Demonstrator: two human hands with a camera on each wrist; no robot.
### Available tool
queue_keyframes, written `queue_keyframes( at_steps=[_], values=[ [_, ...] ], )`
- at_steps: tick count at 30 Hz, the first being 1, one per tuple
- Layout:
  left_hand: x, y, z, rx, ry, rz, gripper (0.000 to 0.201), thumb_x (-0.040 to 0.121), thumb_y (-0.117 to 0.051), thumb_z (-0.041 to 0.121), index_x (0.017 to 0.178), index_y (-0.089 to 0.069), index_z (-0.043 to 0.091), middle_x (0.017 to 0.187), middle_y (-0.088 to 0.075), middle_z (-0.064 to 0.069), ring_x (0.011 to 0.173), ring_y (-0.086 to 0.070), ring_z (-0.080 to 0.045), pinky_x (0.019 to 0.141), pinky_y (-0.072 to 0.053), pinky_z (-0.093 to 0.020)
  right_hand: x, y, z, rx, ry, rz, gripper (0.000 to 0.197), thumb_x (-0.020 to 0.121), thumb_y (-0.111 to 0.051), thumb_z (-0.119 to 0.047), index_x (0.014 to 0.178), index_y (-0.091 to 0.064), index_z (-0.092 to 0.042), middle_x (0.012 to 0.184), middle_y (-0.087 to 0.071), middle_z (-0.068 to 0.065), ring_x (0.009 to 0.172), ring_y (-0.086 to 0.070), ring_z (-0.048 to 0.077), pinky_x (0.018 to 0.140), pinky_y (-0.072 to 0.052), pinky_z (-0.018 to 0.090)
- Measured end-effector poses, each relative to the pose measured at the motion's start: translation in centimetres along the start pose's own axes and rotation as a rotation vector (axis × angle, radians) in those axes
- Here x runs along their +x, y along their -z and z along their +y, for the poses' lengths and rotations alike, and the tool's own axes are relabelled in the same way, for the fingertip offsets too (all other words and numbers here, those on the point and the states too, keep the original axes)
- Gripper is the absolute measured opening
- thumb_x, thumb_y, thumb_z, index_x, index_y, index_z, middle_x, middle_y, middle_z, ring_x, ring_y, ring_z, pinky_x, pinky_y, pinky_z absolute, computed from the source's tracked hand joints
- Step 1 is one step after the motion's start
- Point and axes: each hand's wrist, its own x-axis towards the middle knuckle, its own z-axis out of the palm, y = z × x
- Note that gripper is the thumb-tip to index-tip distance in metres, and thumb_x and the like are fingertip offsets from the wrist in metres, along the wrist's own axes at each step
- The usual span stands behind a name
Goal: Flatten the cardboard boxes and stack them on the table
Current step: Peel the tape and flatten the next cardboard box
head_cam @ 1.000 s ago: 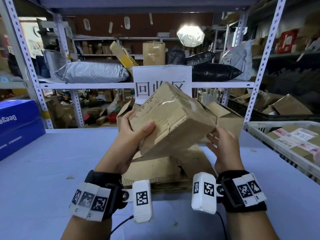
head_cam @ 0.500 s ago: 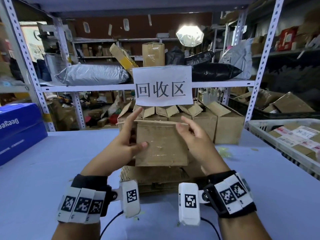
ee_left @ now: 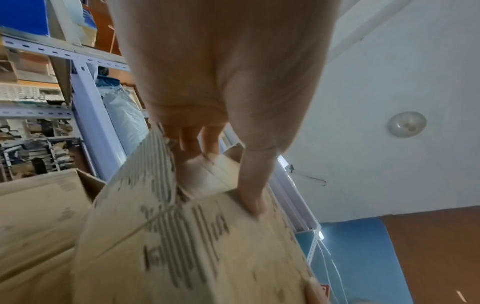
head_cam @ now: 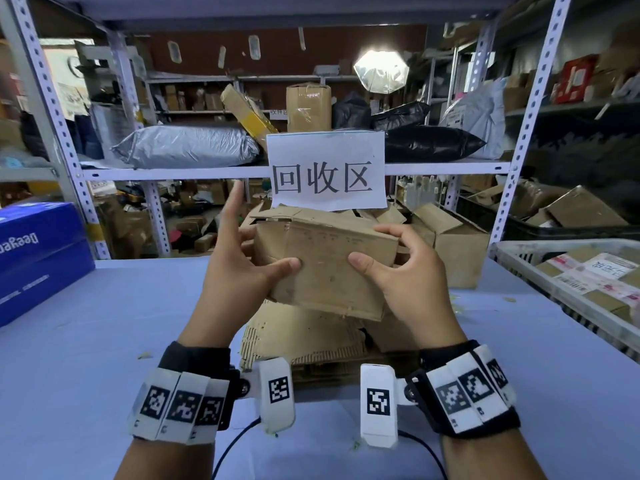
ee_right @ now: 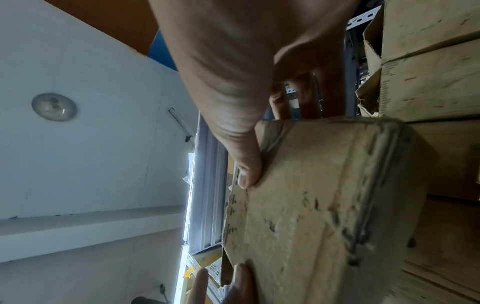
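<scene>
Head view, cardboard box between left hand, right hand

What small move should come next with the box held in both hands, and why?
Probably press the two sides together to collapse it. The cardboard box is held in the air by the left hand and right hand, thumbs on its near face, and it still has depth. A stack of flattened cardboard waits on the table below.
</scene>
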Motion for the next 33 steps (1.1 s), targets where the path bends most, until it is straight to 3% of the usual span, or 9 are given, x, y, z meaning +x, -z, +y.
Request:
queue_keyframes(
  at_steps=[3, 7, 11, 15, 18, 23, 27, 30, 33],
  values=[
    [-0.3, -0.8, -0.3, -0.097, 0.073, 0.108, 0.103, 0.075, -0.09, 0.011, 0.149, -0.03, 0.051, 0.104, -0.068, -0.006, 0.09, -0.069, -0.013, 0.068, -0.055, -0.019, 0.0, 0.1, 0.4, -0.033, 0.007, 0.017, 0.048, 0.071, -0.087, -0.047, 0.112, -0.064, -0.04, 0.113, -0.067, -0.008, 0.093, -0.066, 0.023, 0.084, -0.057, 0.043],
    [-0.3, -1.4, -0.4, -0.2, 0.293, 0.101, 0.061, 0.074, -0.09, 0.016, 0.122, -0.053, 0.028, 0.106, -0.073, -0.006, 0.098, -0.073, -0.026, 0.068, -0.055, -0.03, 0.2, 0.2, 1.4, -0.039, 0.001, 0.039, 0.044, 0.073, -0.086, -0.046, 0.111, -0.064, -0.043, 0.108, -0.069, -0.018, 0.09, -0.067, 0.016, 0.082, -0.057, 0.038],
    [-0.4, -1.8, -0.5, -0.286, 0.411, 0.081, 0.075, 0.065, -0.091, 0.024, 0.128, -0.051, 0.011, 0.109, -0.075, -0.013, 0.094, -0.076, -0.026, 0.071, -0.06, -0.038, 0.5, 0.3, 2.2, 0.025, -0.03, 0.105, 0.04, 0.083, -0.08, -0.035, 0.118, -0.062, -0.041, 0.107, -0.064, -0.026, 0.103, -0.058, -0.011, 0.09, -0.053, 0.025],
    [-0.4, -2.0, -0.4, -0.307, 0.451, 0.13, 0.069, 0.074, -0.09, 0.022, 0.127, -0.049, 0.009, 0.117, -0.072, -0.015, 0.101, -0.074, -0.031, 0.086, -0.061, -0.05, 0.6, 0.2, 2.2, 0.089, -0.06, 0.104, 0.039, 0.09, -0.074, -0.023, 0.127, -0.065, -0.027, 0.119, -0.068, -0.011, 0.109, -0.062, -0.004, 0.099, -0.054, 0.031],
    [-0.3, -1.7, -0.4, -0.31, 0.449, 0.129, 0.055, 0.081, -0.087, 0.026, 0.124, -0.062, 0.002, 0.11, -0.076, -0.012, 0.098, -0.075, -0.028, 0.074, -0.062, -0.04, 0.5, -0.1, 1.9, 0.136, -0.066, 0.085, 0.041, 0.091, -0.072, -0.018, 0.131, -0.065, -0.022, 0.124, -0.07, -0.008, 0.111, -0.065, 0.001, 0.1, -0.055, 0.037],
    [-0.7, -1.8, -0.3, -0.374, 0.453, 0.008, 0.024, 0.092, -0.075, 0.027, 0.106, -0.076, 0.007, 0.098, -0.08, -0.006, 0.081, -0.075, -0.016, 0.06, -0.059, -0.027, 0.1, -0.2, 1.6, 0.037, -0.065, -0.044, 0.072, 0.084, -0.077, -0.041, 0.147, -0.047, -0.028, 0.14, -0.059, -0.008, 0.129, -0.054, 0.008, 0.109, -0.047, 0.039],
    [-1.0, -3.0, 0.0, -0.414, 0.449, -0.028, 0.028, 0.097, -0.068, 0.028, 0.113, -0.072, 0.006, 0.104, -0.078, -0.009, 0.086, -0.074, -0.018, 0.066, -0.061, -0.032, -0.6, -1.2, 1.1, -0.225, -0.089, -0.1, 0.133, 0.058, -0.077, -0.075, 0.158, -0.001, -0.033, 0.162, -0.025, -0.004, 0.147, -0.029, 0.015, 0.112, -0.028, 0.03],
    [-1.2, -3.6, 0.3, -0.439, 0.413, -0.08, 0.017, 0.091, -0.074, 0.013, 0.108, -0.072, 0.01, 0.103, -0.079, -0.01, 0.088, -0.076, -0.022, 0.068, -0.062, -0.036, -1.0, -1.8, 0.9, -0.434, -0.041, -0.069, 0.142, 0.055, -0.075, -0.081, 0.156, 0.013, -0.034, 0.158, -0.023, 0.006, 0.143, -0.033, 0.026, 0.105, -0.038, 0.037],
    [-1.3, -3.7, 0.5, -0.385, 0.371, -0.104, 0.025, 0.085, -0.077, 0.002, 0.107, -0.071, 0.011, 0.101, -0.079, -0.008, 0.087, -0.076, -0.023, 0.07, -0.063, -0.038, -1.0, -2.0, 1.1, -0.473, -0.047, -0.008, 0.139, 0.056, -0.077, -0.078, 0.158, 0.004, -0.031, 0.153, -0.03, 0.009, 0.138, -0.039, 0.027, 0.1, -0.042, 0.04]
  ],
)
